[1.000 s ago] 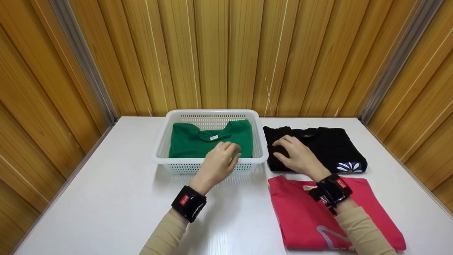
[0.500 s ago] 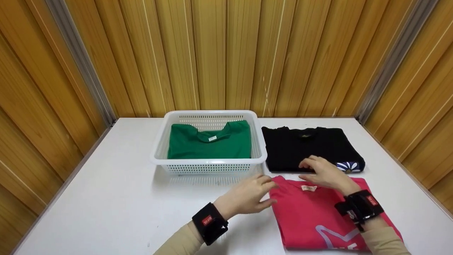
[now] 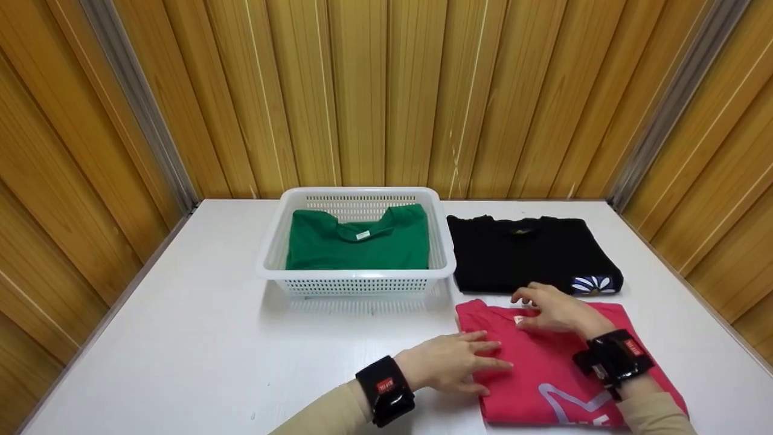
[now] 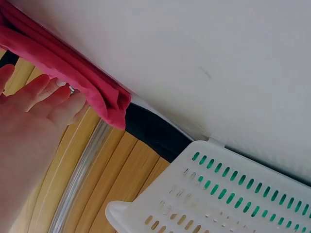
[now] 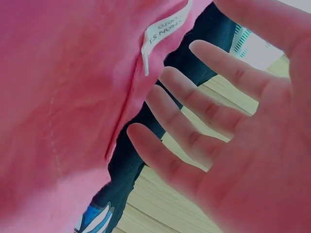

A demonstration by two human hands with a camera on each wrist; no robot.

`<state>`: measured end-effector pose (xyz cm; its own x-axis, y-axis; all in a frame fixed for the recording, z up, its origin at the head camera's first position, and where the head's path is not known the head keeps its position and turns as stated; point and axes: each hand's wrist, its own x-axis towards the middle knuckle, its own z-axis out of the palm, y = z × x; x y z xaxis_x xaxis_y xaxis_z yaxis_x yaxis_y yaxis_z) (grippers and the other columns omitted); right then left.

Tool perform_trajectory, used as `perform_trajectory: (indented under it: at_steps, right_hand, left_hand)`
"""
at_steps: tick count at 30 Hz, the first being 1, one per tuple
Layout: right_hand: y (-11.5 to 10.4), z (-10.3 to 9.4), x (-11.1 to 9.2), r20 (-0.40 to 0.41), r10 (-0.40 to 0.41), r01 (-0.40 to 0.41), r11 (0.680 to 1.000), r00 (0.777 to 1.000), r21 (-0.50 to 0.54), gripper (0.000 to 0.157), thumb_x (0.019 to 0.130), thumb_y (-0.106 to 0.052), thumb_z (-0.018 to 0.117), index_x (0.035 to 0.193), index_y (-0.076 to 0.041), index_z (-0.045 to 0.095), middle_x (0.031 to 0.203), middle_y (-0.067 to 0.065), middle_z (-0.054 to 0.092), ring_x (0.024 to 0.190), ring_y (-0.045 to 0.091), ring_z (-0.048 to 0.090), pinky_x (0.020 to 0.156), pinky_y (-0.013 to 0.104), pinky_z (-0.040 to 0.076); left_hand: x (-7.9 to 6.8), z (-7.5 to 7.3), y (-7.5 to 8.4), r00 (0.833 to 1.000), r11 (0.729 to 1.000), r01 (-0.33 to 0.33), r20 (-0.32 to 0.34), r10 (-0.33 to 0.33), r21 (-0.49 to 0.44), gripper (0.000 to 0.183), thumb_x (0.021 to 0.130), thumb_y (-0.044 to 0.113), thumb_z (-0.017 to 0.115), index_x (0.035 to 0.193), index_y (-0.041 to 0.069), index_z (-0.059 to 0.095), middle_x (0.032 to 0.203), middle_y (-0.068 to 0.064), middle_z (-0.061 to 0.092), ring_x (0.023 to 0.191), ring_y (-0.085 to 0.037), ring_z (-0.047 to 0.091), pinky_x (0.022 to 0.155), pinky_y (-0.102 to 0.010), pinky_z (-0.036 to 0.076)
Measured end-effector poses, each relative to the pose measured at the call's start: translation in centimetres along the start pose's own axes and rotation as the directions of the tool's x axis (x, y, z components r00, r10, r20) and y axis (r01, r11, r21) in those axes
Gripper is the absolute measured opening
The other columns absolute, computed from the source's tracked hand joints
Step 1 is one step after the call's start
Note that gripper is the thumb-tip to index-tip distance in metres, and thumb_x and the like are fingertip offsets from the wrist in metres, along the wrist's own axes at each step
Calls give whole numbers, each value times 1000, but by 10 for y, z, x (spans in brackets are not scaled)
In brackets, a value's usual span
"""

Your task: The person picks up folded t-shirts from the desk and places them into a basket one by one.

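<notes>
A folded pink T-shirt [image 3: 519,386] with a pale star outline lies at the front right of the table. Over its left edge, my left hand [image 3: 450,364] spreads its fingers [image 4: 41,104]. My right hand [image 3: 558,311] hovers by the collar, its fingers [image 5: 182,124] apart and only slightly bent, near the white neck label [image 5: 165,31]. Neither hand holds anything. Behind the pink shirt sits a folded black T-shirt [image 3: 525,257] with a white and blue flower print. A folded green T-shirt [image 3: 356,251] lies inside the white plastic basket [image 3: 362,275].
The basket stands toward the back, close beside the black shirt. A white table [image 3: 199,338] carries everything, and wood-look panels [image 3: 362,90] close it in at the back and on both sides.
Both hands have come from the basket and the black shirt toward me and to the right, over the pink shirt. The left hand's fingers have spread. The shirts and basket stay put.
</notes>
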<state>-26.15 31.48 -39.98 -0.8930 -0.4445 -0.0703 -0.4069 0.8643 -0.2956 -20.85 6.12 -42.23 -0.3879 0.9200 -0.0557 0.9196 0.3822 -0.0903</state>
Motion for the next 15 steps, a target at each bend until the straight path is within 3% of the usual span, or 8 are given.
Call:
perform_trajectory:
  at_steps: [7, 15]
  right_hand:
    - [-1, 5, 1, 12, -24, 24, 1000, 1000, -15, 31, 81, -17, 72, 108, -8, 63, 91, 4, 56, 78, 15, 53, 65, 27, 44]
    - [-7, 10, 2, -15, -42, 40, 996, 999, -81, 25, 81, -14, 70, 105, -9, 64, 93, 4, 56, 80, 15, 52, 67, 31, 46]
  left_hand:
    - [0, 3, -2, 999, 999, -35, -1, 35, -16, 46, 96, 48, 47, 140, 35, 45, 145, 4, 47, 138, -11, 40, 116, -25, 27]
    - [-1, 2, -4, 1000, 999, -9, 0, 9, -33, 45, 94, 52, 48, 136, 36, 50, 141, 5, 50, 133, -12, 43, 111, -25, 35]
